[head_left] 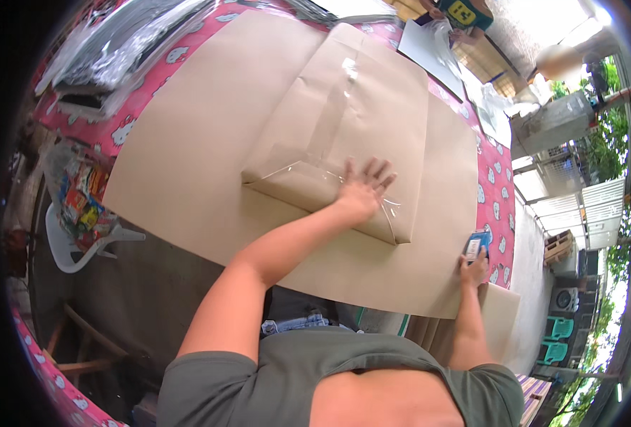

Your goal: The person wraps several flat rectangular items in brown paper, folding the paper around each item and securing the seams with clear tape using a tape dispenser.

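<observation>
A large flat parcel wrapped in brown paper (379,107) lies on a wide sheet of brown kraft paper (187,142). Strips of clear tape (330,121) run down its middle and across its near folded end. My left hand (364,188) presses flat on that near end, fingers spread. At the right edge of the sheet, my right hand (475,267) is closed around a blue object with a white label, which looks like a tape dispenser (478,244). Its far side and details are too small to make out.
A pink patterned cloth (497,192) covers the table. Plastic-wrapped dark items (116,64) lie at the far left. A white chair (63,238) holds a bag of colourful packets (84,196). Another person (465,18) is at the far right, near white sheets (429,57).
</observation>
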Action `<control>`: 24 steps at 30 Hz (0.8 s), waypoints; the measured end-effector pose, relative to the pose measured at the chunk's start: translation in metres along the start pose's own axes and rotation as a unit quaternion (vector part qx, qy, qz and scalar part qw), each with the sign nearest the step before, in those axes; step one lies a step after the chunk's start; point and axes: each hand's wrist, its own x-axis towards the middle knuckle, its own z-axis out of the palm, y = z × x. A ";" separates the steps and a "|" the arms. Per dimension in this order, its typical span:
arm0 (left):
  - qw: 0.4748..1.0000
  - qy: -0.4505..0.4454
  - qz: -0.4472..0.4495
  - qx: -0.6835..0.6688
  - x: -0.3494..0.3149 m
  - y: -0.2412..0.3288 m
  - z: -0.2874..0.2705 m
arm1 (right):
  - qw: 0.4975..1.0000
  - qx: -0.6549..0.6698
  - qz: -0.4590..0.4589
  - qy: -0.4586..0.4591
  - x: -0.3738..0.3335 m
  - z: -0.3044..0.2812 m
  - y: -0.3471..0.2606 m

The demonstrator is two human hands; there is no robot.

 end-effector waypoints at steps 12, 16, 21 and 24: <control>0.916 0.005 0.401 0.008 0.062 0.062 0.053 | 0.572 0.439 -0.693 -0.023 0.144 -0.100 -0.535; 0.928 -0.005 0.369 -0.055 -0.027 -0.008 0.030 | 0.653 0.170 -0.732 -0.092 0.182 -0.093 -0.659; 0.999 -0.014 0.038 -0.029 -0.151 -0.141 -0.038 | 0.762 0.167 -0.626 0.019 0.327 0.035 -0.642; 0.923 0.261 -0.280 -0.046 -0.158 -0.169 -0.028 | 0.833 0.148 -0.534 -0.003 0.336 0.069 -0.564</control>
